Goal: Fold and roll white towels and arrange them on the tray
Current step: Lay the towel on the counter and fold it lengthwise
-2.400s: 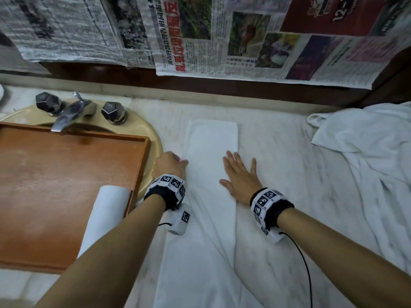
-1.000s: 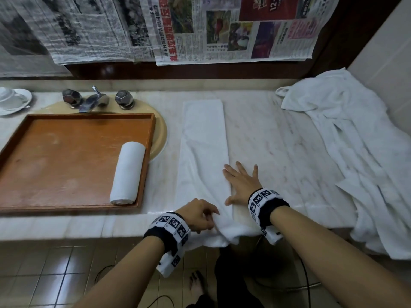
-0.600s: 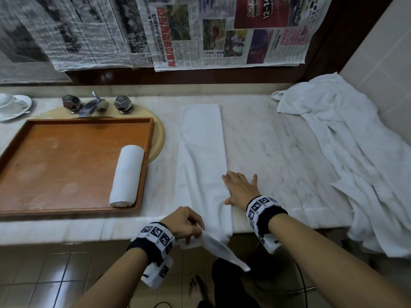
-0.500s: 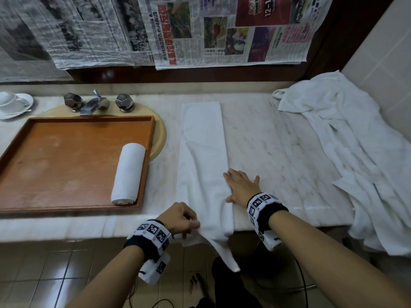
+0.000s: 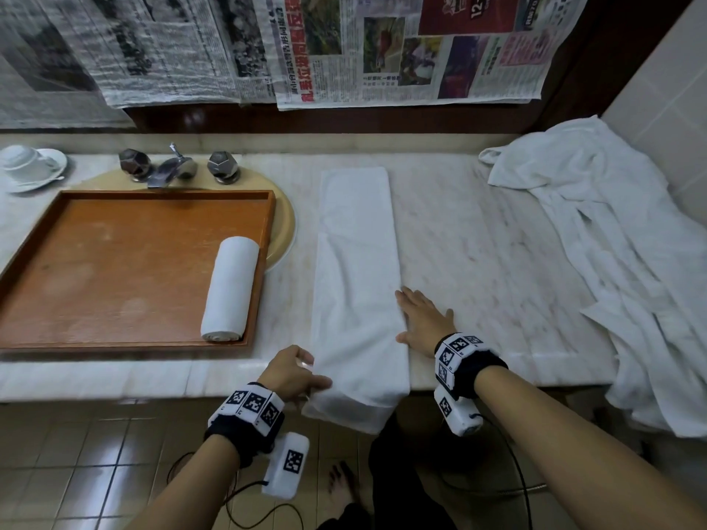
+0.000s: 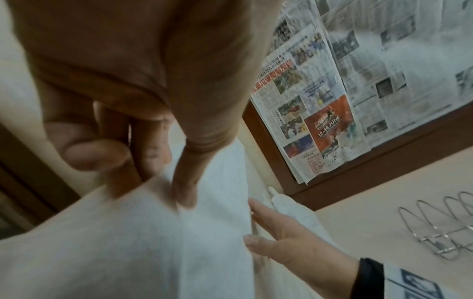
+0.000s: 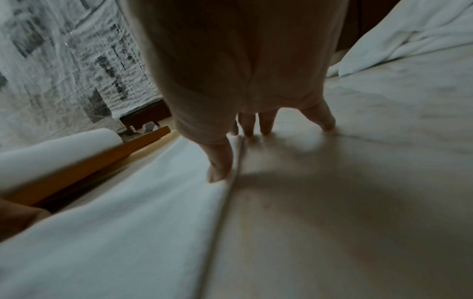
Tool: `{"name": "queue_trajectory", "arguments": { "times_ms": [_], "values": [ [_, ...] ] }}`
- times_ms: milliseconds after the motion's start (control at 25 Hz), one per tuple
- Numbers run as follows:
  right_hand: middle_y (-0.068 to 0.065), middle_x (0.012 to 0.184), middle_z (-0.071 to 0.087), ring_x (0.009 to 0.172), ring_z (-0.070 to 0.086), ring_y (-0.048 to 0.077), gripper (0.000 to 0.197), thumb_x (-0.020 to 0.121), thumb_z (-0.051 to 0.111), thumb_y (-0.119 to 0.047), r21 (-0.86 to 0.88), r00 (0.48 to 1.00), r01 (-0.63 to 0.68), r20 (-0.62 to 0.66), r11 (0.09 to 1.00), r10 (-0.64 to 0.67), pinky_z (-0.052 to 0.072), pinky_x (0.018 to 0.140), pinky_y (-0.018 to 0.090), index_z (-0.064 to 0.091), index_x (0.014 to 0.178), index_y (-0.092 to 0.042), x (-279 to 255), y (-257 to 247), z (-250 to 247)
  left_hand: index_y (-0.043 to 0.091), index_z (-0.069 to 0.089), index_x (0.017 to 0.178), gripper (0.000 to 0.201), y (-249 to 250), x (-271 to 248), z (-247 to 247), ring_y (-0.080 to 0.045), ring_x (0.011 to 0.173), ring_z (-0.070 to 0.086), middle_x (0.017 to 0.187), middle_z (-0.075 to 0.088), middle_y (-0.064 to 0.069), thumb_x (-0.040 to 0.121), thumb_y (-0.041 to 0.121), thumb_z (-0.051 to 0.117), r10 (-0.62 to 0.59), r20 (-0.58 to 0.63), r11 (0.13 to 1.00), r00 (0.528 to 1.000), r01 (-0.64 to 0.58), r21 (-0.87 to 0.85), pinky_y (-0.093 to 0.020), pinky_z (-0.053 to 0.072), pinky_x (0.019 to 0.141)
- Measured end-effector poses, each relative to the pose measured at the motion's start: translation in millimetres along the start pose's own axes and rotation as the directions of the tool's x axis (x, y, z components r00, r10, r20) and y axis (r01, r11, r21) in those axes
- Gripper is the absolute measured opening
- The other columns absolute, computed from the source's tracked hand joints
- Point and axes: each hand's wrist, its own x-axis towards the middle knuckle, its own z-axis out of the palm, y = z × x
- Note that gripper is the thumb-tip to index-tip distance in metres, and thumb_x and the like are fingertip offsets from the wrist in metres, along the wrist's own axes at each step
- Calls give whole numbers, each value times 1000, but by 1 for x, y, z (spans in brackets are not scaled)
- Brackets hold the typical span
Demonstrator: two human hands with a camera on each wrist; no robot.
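Because the folded towel (image 5: pixel 355 285) lies as a long narrow strip running straight away from the person, from the front edge of the tabletop (image 5: pixel 478 239) toward the wall, the coming roll must, in my judgement, start at the near end and travel along this long axis; that near end hangs a little over the tabletop's front edge, directly between the two hands. The left hand (image 5: pixel 292 372) is at the near left corner of the strip, low and close to the edge; its fingers (image 6: pixel 184 182) are curled and pinch the cloth there (the left wrist view shows the thumb and fingers closing on the hem, though with some blur). The right hand (image 5: pixel 422 323) is a little further in, flat on the tabletop with the fingers straight and spread; its thumb (image 7: pixel 217 170) side touches the right long edge of the towel, and the palm faces down, so it seems to keep this edge straight and holds nothing. Both hands are near the same end, and the left one is nearer to the hanging part; the far end of the strip is well apart from both. On the left side, the wooden tray (image 5: pixel 114 338) rests over the sink; one rolled towel (image 5: pixel 229 288) already lies in it against the right rim, its axis parallel to the strip. More white cloth (image 5: pixel 612 262) is heaped at the right, so the task is, I think, at an early stage.
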Motion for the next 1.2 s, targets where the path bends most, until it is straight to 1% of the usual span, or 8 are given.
{"name": "queue_trajectory", "arguments": {
  "times_ms": [120, 240, 400, 640, 760, 880, 1040, 1200],
  "values": [
    [8, 150, 28, 135, 32, 27, 58, 90, 55, -18, 187, 961, -114, -229, 976, 156, 36, 105, 45, 33, 143, -14, -12, -9, 13, 9, 66, 86, 24, 3, -1, 7, -19, 59, 65, 75, 70, -8, 80, 29, 78, -25, -137, 999, 990, 31, 43, -23, 47, 44],
    [9, 118, 57, 107, 56, 28, 34, 92, 53, -39, 92, 935, -289, -185, 953, 301, 47, 83, 35, 55, 114, -13, -29, -21, 25, 10, 70, 77, 20, 8, -1, 10, -20, 57, 68, 69, 71, -4, 83, 29, 75, -27, -197, 999, 980, 35, 37, -27, 54, 51],
    [8, 106, 66, 96, 62, 29, 32, 92, 53, -40, 92, 939, -311, -122, 946, 321, 48, 75, 31, 67, 99, -12, -33, -14, 24, 9, 63, 70, 22, 8, 4, 11, -23, 67, 66, 72, 67, -6, 88, 21, 67, -37, -203, 996, 978, 54, 77, -38, 59, 75],
    [3, 99, 64, 89, 62, 24, 37, 86, 58, -50, 106, 955, -293, -25, 950, 297, 52, 78, 34, 65, 97, -15, -37, -9, 23, 9, 71, 77, 14, 10, 5, 17, -24, 75, 69, 78, 70, -7, 79, 22, 76, -42, -286, 997, 957, 58, 48, -40, 60, 76],
    [3, 117, 51, 104, 55, 25, 30, 89, 58, -36, 37, 964, -171, -203, 985, 175, 47, 85, 38, 53, 111, -17, -35, -30, 20, 9, 72, 76, 14, 17, 6, 14, -25, 74, 70, 80, 72, -9, 77, 22, 77, -74, -277, 996, 958, 83, 20, -40, 60, 75],
    [0, 121, 51, 111, 52, 24, 21, 92, 52, -19, -16, 939, 96, -332, 995, -96, 40, 88, 38, 57, 113, -19, -15, -72, 13, 15, 73, 71, 14, 25, 13, 8, -24, 72, 71, 76, 72, -6, 74, 26, 81, -107, -307, 993, 946, 88, -76, -38, 60, 76],
    [0, 134, 48, 121, 43, 24, 39, 91, 53, 0, -316, 859, 478, -26, 819, -511, 42, 91, 40, 60, 124, -20, 25, -118, 4, 17, 72, 67, 14, 28, 17, 8, -24, 70, 71, 71, 72, -6, 74, 25, 81, -140, -338, 989, 931, 112, -100, -38, 61, 74],
    [4, 125, 51, 119, 41, 27, 28, 94, 48, -3, -641, 812, 488, 83, 593, -578, 39, 86, 40, 63, 111, -18, 44, -132, 0, 20, 69, 65, 16, 28, 18, 9, -23, 77, 68, 75, 71, -5, 77, 27, 78, -165, -350, 986, 922, 140, -96, -34, 58, 78]
  ]
}}
